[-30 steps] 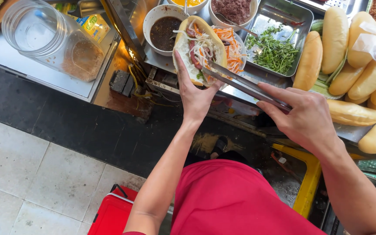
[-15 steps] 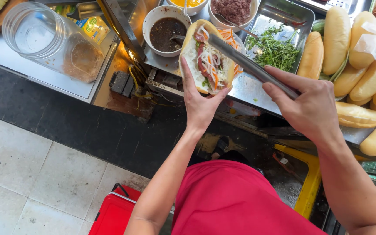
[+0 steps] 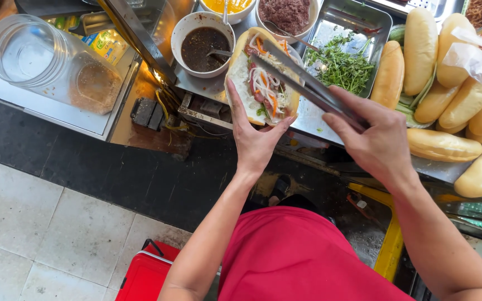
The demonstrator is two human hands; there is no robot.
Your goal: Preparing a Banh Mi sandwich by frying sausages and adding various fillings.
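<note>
My left hand (image 3: 255, 139) cradles a split baguette sandwich (image 3: 244, 83) from below; it is filled with meat, shredded carrot and white strips. My right hand (image 3: 375, 139) grips long metal tongs (image 3: 302, 81), whose tips lie across the sandwich filling. Whether the tongs pinch any filling I cannot tell. The sandwich is held over the edge of the steel counter (image 3: 207, 89), in front of a white bowl of dark sauce (image 3: 202, 44).
A steel tray of green herbs (image 3: 344, 64) sits behind the tongs. Plain baguettes (image 3: 442, 83) are piled at right. Bowls of yellow sauce (image 3: 230, 5) and dark mince (image 3: 288, 14) stand at the back. A clear plastic jar (image 3: 40, 58) lies at left. A red box (image 3: 146, 273) stands on the floor.
The sandwich has turned in my left hand and come slightly nearer. The tongs moved from beside the herb tray onto the sandwich filling.
</note>
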